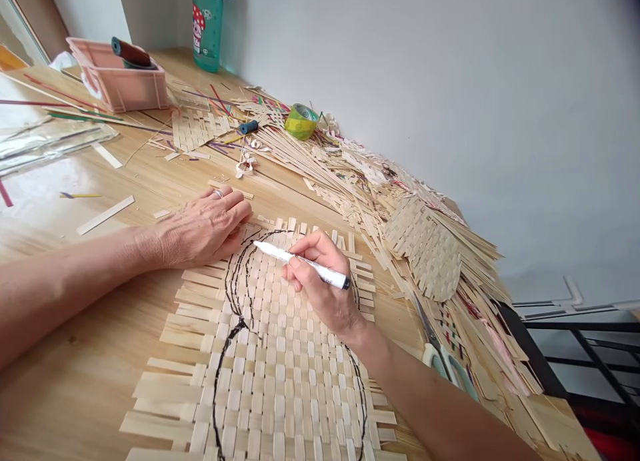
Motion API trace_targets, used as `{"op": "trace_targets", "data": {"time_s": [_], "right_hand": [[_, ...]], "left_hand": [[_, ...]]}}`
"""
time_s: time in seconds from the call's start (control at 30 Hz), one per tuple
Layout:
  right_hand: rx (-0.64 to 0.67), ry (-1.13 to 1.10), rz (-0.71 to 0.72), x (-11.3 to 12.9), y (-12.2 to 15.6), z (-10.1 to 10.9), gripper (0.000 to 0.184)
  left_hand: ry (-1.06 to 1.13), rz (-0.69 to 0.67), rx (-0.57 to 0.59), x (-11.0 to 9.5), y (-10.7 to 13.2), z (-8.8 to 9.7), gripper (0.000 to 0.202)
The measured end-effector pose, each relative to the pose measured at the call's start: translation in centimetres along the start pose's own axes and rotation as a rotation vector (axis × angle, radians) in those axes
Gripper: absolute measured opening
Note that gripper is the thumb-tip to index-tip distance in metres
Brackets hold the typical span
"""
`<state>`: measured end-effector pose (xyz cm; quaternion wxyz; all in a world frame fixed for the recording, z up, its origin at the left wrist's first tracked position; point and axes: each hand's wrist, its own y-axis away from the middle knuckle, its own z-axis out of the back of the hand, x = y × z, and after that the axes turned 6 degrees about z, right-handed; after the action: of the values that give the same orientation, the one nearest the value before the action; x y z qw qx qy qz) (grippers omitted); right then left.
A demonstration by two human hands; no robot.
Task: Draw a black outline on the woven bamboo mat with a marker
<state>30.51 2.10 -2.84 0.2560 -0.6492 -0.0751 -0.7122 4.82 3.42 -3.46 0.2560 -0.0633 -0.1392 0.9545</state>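
A woven mat of pale flat strips lies on the table, its loose strip ends sticking out around the edges. Black drawn lines form a curved outline on it, with several strokes at the upper left. My right hand grips a white marker with a dark end cap, its tip at the black line near the mat's upper left. My left hand, with a ring on one finger, rests palm down over the mat's upper-left edge. Its fingers lie bent over the strips, and the fingertips are partly hidden.
Scissors lie to the right beside a pile of loose strips and another woven piece. A tape roll, a pink basket and a teal bottle stand further back. A white wall rises behind.
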Motion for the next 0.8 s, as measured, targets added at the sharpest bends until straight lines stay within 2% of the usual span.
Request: {"op": "trace_targets", "data": {"time_s": [0.23,0.8], "right_hand": [[0.053,0.088,0.035,0.31,0.5,-0.02,0.012],[0.056,0.076,0.046,0.19,0.28,-0.11,0.011]], "left_hand": [[0.002,-0.018,-0.106,0.05,0.02,-0.86,0.006],[0.001,-0.035,-0.122,0.18,0.02,-0.78,0.003]]}}
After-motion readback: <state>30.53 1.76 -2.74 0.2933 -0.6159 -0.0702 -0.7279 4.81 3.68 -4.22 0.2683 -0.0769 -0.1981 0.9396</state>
